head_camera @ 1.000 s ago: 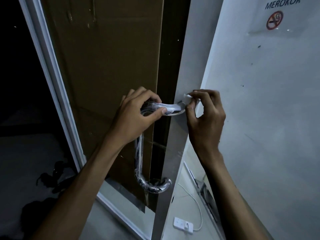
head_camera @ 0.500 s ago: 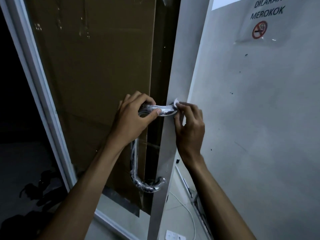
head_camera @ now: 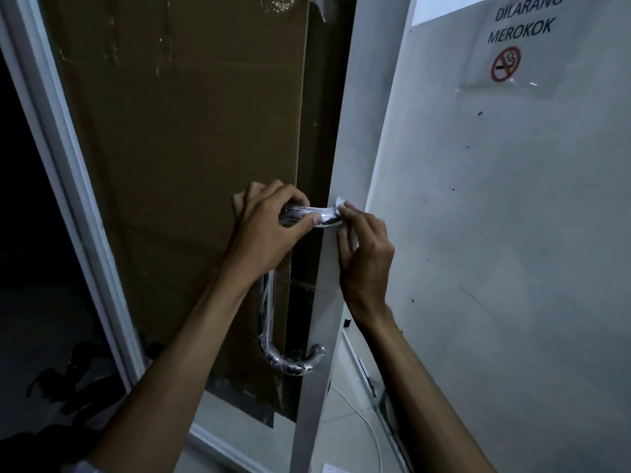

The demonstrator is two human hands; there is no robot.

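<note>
Right hand (head_camera: 367, 254) dropped in closer to handle end; left hand (head_camera: 266, 230) unchanged.
Left fingers curl tight round top bend of chrome door handle (head_camera: 269, 322); right fingertips pinch white film flap (head_camera: 340, 202) where handle meets door edge (head_camera: 341, 131). Cardboard (head_camera: 191, 131) behind handle, no-smoking sign (head_camera: 507, 52) on wall (head_camera: 512, 268) right.
</note>
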